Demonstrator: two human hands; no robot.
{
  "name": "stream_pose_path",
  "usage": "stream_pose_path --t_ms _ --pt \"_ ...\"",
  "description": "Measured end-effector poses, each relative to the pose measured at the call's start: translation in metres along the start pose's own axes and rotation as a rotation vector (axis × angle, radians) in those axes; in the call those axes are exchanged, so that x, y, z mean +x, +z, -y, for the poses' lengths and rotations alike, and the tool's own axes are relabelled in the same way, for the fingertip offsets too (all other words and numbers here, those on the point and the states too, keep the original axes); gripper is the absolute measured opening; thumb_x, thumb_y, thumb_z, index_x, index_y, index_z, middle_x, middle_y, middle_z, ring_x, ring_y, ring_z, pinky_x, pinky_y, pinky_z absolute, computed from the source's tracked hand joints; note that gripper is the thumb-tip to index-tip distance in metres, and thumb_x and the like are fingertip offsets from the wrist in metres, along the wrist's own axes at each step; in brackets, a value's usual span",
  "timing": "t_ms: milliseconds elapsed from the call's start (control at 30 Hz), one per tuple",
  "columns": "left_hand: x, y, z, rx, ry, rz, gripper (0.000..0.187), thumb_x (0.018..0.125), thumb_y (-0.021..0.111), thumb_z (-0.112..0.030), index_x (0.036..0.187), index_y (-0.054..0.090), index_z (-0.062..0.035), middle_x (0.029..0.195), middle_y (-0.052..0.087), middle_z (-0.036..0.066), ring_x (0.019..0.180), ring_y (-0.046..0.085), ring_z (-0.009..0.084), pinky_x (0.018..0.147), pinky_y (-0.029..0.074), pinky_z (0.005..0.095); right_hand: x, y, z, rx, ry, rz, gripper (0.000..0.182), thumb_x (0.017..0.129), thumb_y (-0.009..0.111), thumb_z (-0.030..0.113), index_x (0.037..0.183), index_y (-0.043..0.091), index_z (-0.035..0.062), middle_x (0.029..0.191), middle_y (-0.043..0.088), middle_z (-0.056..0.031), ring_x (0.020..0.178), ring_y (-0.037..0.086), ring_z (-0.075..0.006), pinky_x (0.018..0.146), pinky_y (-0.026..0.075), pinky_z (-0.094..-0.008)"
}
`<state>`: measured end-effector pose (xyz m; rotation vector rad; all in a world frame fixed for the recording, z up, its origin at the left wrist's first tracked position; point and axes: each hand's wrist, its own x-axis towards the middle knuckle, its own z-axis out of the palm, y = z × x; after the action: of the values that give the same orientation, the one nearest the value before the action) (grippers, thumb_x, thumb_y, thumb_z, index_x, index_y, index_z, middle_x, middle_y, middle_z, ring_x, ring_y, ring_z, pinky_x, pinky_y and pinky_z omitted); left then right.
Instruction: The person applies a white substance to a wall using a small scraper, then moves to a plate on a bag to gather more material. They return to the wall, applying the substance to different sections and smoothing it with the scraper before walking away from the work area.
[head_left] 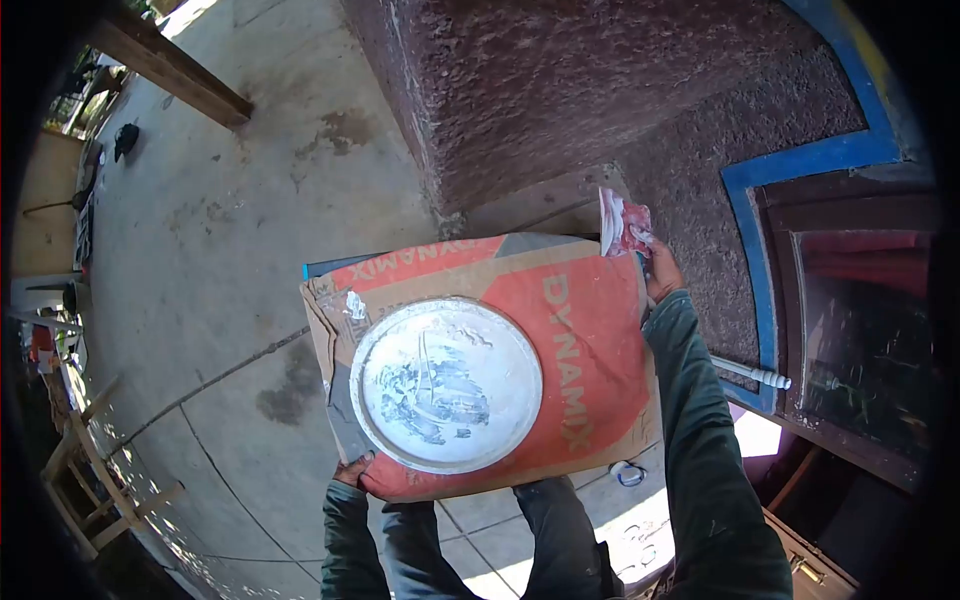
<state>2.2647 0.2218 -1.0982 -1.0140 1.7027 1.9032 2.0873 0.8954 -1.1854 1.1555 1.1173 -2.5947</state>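
A flat brown and red paper sack (pixel 600 350) printed DYNAMIX is held level in front of me. A blue edge shows at its far left corner, and what lies beneath the paper is hidden. On top rests a round white bucket lid (pixel 450 385), smeared with grey and white residue. My left hand (pixel 354 470) is closed on the sack's near left corner, thumb on top. Gripping the right edge, my right hand (pixel 662 268) is closed, with a crumpled red and white packet (pixel 624 222) at its fingers by the far right corner.
A rough dark wall corner (pixel 500 110) stands ahead. To the right are a blue-bordered window (pixel 860 300) and a white pole (pixel 750 373). A wooden post (pixel 170 70) rises at upper left, and a wooden frame (pixel 95 480) stands lower left. A small roll (pixel 628 473) lies on the concrete floor.
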Motion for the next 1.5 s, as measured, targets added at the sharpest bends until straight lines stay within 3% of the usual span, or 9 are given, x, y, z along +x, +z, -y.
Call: stream_pose_path --t_ms 400,633,933,1067,1133,1267,1367,1467,1500 --pt "-0.027 0.064 -0.011 0.014 0.164 -0.076 0.076 0.074 0.087 -0.010 0.139 0.049 -0.0031 0.129 0.061 0.011 0.117 0.060 0.0284 0.101 0.050 0.0452 0.083 0.003 0.015 -0.175 -0.026 0.074 0.039 0.093 0.059 0.035 0.120 0.066 0.0066 0.117 0.070 -0.0091 0.108 0.065 -0.0241 0.100 0.051 -0.0409" --pt "-0.047 0.088 -0.018 -0.102 0.041 -0.111 0.077 0.074 0.085 -0.008 0.141 0.047 -0.0029 0.132 0.060 0.012 0.122 0.058 0.0280 0.105 0.047 0.0436 0.091 0.016 0.028 -0.191 -0.048 0.107 0.041 0.096 0.053 0.032 0.124 0.063 0.0047 0.124 0.066 -0.0112 0.112 0.063 -0.0246 0.104 0.048 -0.0400" --pt "-0.052 0.087 -0.023 -0.082 0.013 -0.126 0.068 0.077 0.084 -0.011 0.137 0.053 -0.0013 0.125 0.065 0.010 0.115 0.062 0.0265 0.102 0.048 0.0412 0.073 0.017 0.038 -0.234 -0.085 -0.004 0.041 0.095 0.056 0.033 0.124 0.063 0.0055 0.125 0.066 -0.0093 0.113 0.062 -0.0232 0.103 0.047 -0.0399" --pt "-0.047 0.070 -0.015 -0.032 -0.114 -0.137 0.058 0.080 0.083 -0.014 0.131 0.058 -0.0014 0.119 0.067 0.007 0.108 0.063 0.0227 0.097 0.049 0.0380 0.009 0.030 0.058 -0.212 -0.321 -0.105 0.036 0.096 0.061 0.025 0.126 0.063 0.0051 0.120 0.067 -0.0062 0.110 0.063 -0.0200 0.101 0.047 -0.0375" --pt "-0.048 0.069 -0.019 -0.002 -0.093 -0.135 0.054 0.082 0.081 -0.015 0.129 0.059 -0.0024 0.117 0.068 0.007 0.107 0.064 0.0217 0.096 0.049 0.0369 -0.042 0.039 0.062 -0.313 -0.544 -0.109 0.032 0.096 0.063 0.019 0.124 0.065 0.0032 0.115 0.069 -0.0045 0.105 0.064 -0.0168 0.096 0.047 -0.0313" --pt "-0.049 0.046 -0.012 0.057 0.050 -0.185 0.041 0.089 0.074 -0.015 0.126 0.062 -0.0029 0.113 0.069 0.008 0.101 0.064 0.0188 0.092 0.050 0.0337 -0.167 0.103 0.030 -0.838 -0.500 -0.055 0.024 0.096 0.064 0.012 0.116 0.067 -0.0008 0.108 0.072 -0.0044 0.098 0.062 -0.0110 0.085 0.046 -0.0260" --pt "-0.074 0.057 -0.038 0.382 0.418 -0.431 0.034 0.093 0.067 -0.014 0.124 0.061 -0.0009 0.109 0.069 0.009 0.095 0.064 0.0167 0.088 0.050 0.0320 -0.214 0.156 -0.008 -1.195 -0.707 0.254 0.032 0.087 0.066 0.002 0.120 0.067 0.0025 0.108 0.070 -0.0097 0.097 0.065 -0.0208 0.088 0.049 -0.0344" --pt "-0.108 0.104 -0.081 0.378 0.463 -0.360 0.032 0.094 0.065 -0.013 0.123 0.060 0.0008 0.103 0.068 0.008 0.093 0.064 0.0151 0.085 0.051 0.0296 -0.223 0.184 -0.048 -1.576 -0.955 0.375 0.046 0.080 0.063 -0.002 0.125 0.065 0.0084 0.120 0.065 -0.0093 0.110 0.061 -0.0303 0.097 0.048 -0.0431" --pt "-0.110 0.110 -0.080 0.375 0.427 -0.272 0.040 0.095 0.066 -0.015 0.128 0.054 0.0026 0.095 0.068 0.009 0.082 0.066 0.0145 0.072 0.054 0.0281 -0.221 0.188 -0.060 -1.573 -0.961 0.371 0.046 0.080 0.063 -0.002 0.125 0.065 0.0084 0.120 0.065 -0.0093 0.110 0.061 -0.0303 0.097 0.048 -0.0431"
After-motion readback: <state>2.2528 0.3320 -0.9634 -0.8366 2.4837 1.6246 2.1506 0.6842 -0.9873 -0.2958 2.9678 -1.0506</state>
